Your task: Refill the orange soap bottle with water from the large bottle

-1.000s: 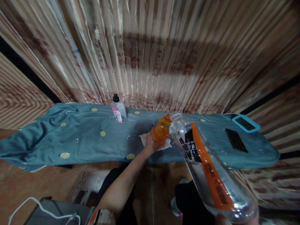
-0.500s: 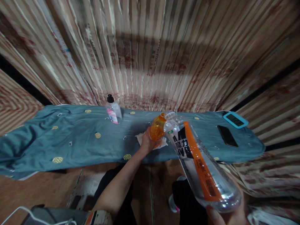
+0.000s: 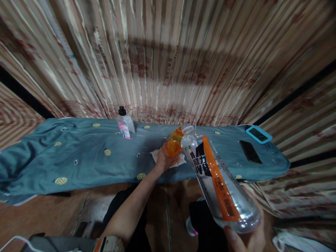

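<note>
Neck of the clear bottle (image 3: 220, 185) lies just beside the orange bottle's (image 3: 174, 142) mouth, near the middle of the worktop's (image 3: 86, 168) front edge. The right hand (image 3: 252, 239) grips its base, long axis slanting forward-left; the left hand (image 3: 164, 158), nearer the neck, wraps the orange bottle.

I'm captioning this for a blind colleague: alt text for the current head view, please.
The right hand holds a large clear bottle tilted toward an orange bottle in the left hand, their openings close together. A teal cloth bears a black-capped bottle, a phone and a blue-framed display.
</note>
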Demonstrator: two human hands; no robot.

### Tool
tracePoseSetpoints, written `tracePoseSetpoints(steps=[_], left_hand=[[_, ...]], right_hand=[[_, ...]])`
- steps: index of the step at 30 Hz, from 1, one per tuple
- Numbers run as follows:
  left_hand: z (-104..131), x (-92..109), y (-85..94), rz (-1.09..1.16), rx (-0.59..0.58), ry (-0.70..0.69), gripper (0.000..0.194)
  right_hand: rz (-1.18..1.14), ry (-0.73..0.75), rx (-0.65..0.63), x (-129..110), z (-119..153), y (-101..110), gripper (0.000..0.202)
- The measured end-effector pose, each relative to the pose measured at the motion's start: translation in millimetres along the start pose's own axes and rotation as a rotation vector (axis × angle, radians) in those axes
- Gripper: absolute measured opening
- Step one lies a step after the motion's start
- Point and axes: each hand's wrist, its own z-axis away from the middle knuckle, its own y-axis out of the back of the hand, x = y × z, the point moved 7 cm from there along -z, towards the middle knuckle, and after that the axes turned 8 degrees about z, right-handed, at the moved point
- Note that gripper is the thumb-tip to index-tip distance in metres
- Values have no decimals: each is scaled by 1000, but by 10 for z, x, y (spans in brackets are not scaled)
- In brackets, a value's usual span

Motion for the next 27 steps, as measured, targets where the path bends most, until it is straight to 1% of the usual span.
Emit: tracePoseSetpoints(steps=[2, 5, 8, 11, 12, 16, 21, 23, 27], left_hand=[[-3, 1, -3, 4, 9, -4, 63], [-7, 5, -15, 8, 3, -2, 63], [-5, 12, -18, 4, -7, 9, 62], [6, 32, -8, 0, -9, 7, 60], [10, 39, -7, 1, -12, 4, 60], [18, 51, -10, 17, -27, -13, 62], [10, 42, -13, 27, -24, -55, 60], [7, 44, -14, 22, -25, -67, 58], [9, 49, -12, -7, -33, -60, 58]], right_hand=[[-24, -157, 77, -66, 11, -9, 90], [-47, -248, 68, -207, 25, -84, 94], [-75, -226, 62, -200, 29, -86, 93], [-45, -119, 39, -114, 25, -54, 88], [-27, -103, 36, -75, 27, -42, 87], [9, -119, 58, 12, 28, -18, 91], [44, -170, 74, -57, -1, -34, 92], [73, -167, 74, -110, -20, -30, 90], [100, -187, 70, -182, -44, -18, 85]])
